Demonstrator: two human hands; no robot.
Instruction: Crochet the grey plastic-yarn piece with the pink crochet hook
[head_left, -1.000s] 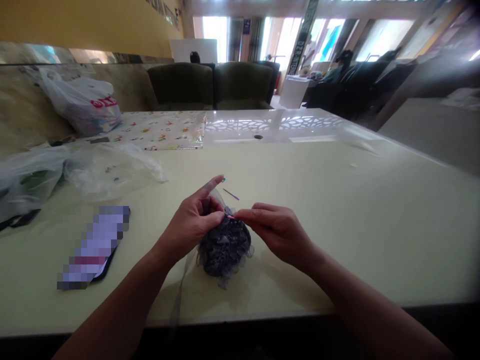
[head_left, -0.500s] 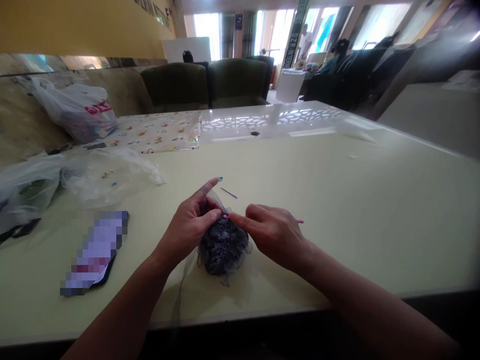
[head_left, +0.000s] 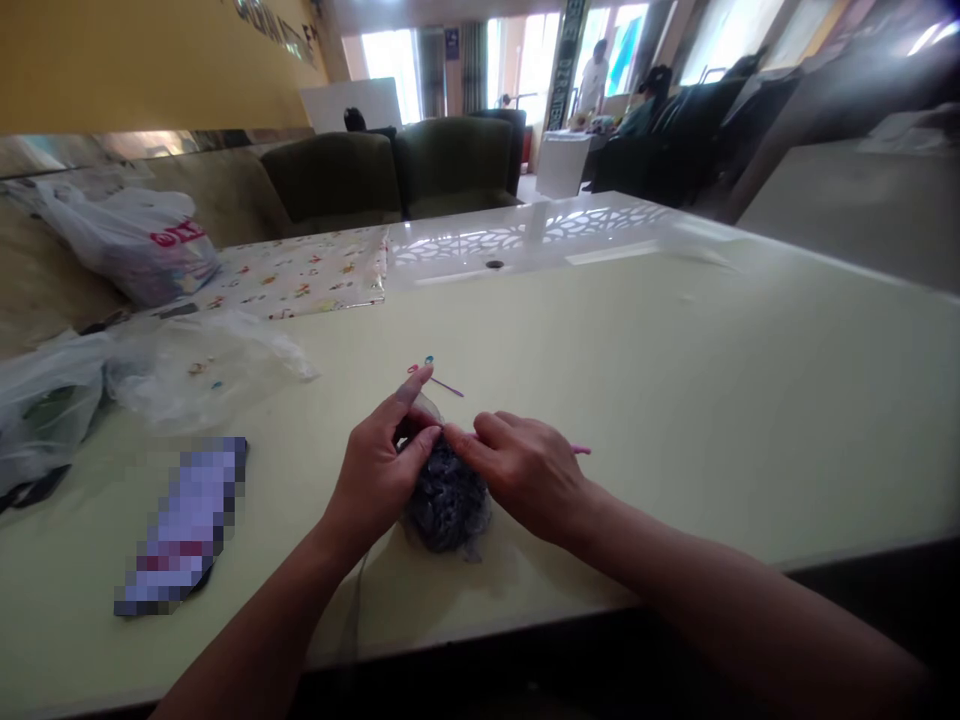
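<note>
— Grey ruffled yarn piece (head_left: 448,497), where does it sit?

— On the pale table (head_left: 675,400), close to the near edge, right between your two hands. Your left hand (head_left: 379,470) wraps its left side, thumb and curled fingers (head_left: 422,446) pinching the top of it, while your forefinger sticks out straight, away from the yarn piece.

— And your other hand?

— Your right hand (head_left: 525,470) lies over the right side of the yarn piece, fingers closed in a pinch on a pink crochet hook (head_left: 580,450). Only the hook's tail shows, poking out to the right of your knuckles; the working end is hidden where both thumbs meet at the top of the yarn piece.

— Anything else near it?

— Just beyond the yarn piece, past your forefinger tip, lie a thin purple needle (head_left: 448,387) and two small stitch markers (head_left: 421,365), one blue, one reddish. Well to the left of the yarn piece is a phone (head_left: 184,520), its picture blurred out. Farther left and behind lie clear plastic bags (head_left: 202,365). Beyond those, a white carrier bag (head_left: 131,245) with red print stands beside a patterned cloth (head_left: 300,275).
</note>
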